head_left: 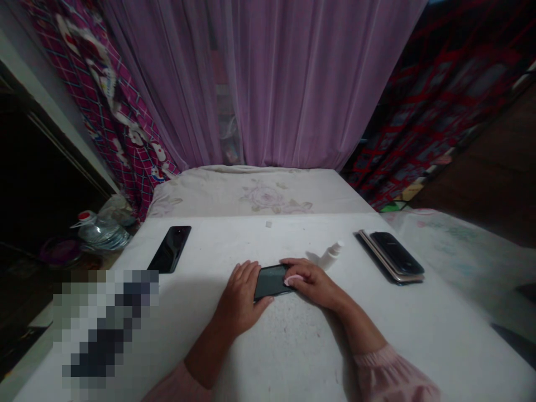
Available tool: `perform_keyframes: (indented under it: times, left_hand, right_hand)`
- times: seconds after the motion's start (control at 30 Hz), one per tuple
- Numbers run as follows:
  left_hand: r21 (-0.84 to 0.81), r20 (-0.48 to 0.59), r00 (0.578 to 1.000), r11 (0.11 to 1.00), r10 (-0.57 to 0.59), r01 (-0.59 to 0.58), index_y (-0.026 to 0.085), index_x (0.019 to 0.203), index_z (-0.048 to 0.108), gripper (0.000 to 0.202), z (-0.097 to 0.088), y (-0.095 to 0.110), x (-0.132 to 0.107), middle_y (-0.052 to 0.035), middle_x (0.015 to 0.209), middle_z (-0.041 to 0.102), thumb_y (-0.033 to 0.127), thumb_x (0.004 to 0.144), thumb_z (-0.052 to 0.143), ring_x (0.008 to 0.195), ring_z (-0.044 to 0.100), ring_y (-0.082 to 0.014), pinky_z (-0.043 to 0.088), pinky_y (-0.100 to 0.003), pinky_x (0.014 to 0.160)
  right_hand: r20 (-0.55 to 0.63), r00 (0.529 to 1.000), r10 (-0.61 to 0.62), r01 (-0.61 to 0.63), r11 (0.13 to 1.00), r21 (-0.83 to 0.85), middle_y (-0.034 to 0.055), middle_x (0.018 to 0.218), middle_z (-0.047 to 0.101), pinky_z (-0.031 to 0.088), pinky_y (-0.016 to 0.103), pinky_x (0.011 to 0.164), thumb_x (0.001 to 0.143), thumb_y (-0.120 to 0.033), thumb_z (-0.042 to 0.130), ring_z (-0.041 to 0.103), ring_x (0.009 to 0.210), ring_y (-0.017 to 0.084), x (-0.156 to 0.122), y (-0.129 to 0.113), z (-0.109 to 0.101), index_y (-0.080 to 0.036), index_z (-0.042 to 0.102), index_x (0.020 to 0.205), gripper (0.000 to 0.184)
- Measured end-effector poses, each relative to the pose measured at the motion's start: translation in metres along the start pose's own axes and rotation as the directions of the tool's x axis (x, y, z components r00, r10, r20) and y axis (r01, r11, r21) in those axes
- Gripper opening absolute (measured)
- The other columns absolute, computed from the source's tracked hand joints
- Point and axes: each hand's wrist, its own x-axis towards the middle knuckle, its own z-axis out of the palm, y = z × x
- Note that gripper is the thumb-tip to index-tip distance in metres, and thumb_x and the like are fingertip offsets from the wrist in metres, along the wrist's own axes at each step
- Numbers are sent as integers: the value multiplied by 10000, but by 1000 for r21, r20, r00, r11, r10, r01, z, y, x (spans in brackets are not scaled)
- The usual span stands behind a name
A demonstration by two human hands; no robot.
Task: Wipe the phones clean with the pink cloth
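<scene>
A black smartphone [271,282] lies flat on the white table [268,329], screen up, between my two hands. My left hand [240,296] holds its left end, with the thumb along the lower edge. My right hand [312,282] lies over its right end, pinching a small pink cloth [294,280] against the screen. A small white spray bottle [330,255] lies just beyond my right hand. Farther off, a second black phone [170,249] lies to the left, and a dark phone on a gold phone [391,257] lies to the right.
A tiny white square scrap [268,224] lies near the table's far edge. A pixelated patch [104,326] covers the lower left. Beyond the table are a floral bedcover [259,192] and a purple curtain [268,84]. A plastic water bottle [103,231] stands low at left.
</scene>
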Motion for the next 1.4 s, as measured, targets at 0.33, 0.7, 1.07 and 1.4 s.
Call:
perform_keyframes:
  times: [0.33,0.7,1.07,1.4]
  left_hand:
    - [11,5,1000,1000,-1,0,153,1386,412,604,-2,0,0,-190,1376,544,407,873,605,1307,480,-361,343,-615,1096]
    - [10,19,1000,1000,-3,3,141,1375,427,614,-2,0,0,-188,1377,545,408,859,626,1308,478,-353,341,-598,1107]
    - [10,54,998,1000,29,-29,146,1381,424,619,-5,1,1,-189,1379,545,426,865,618,1321,468,-348,324,-595,1114]
    - [37,25,1000,999,-13,12,159,1390,419,600,-3,2,0,-185,1375,547,426,879,587,1314,472,-354,293,-617,1116]
  right_hand:
    - [145,989,-5,3,1000,13,72,1432,509,423,471,1043,854,-414,654,521,1263,271,-6,-5,-9,-262,769,856,192]
    - [-131,991,-11,2,997,-71,83,1094,720,491,393,909,920,-331,548,660,1002,226,5,-3,12,-224,719,845,215]
    - [-237,968,77,-115,982,-149,52,862,734,498,343,773,904,-295,546,654,821,211,8,-2,20,-215,717,895,189]
    - [-46,999,-7,7,1000,-3,99,1210,681,487,429,943,879,-358,604,647,1062,247,1,-1,3,-228,743,817,201]
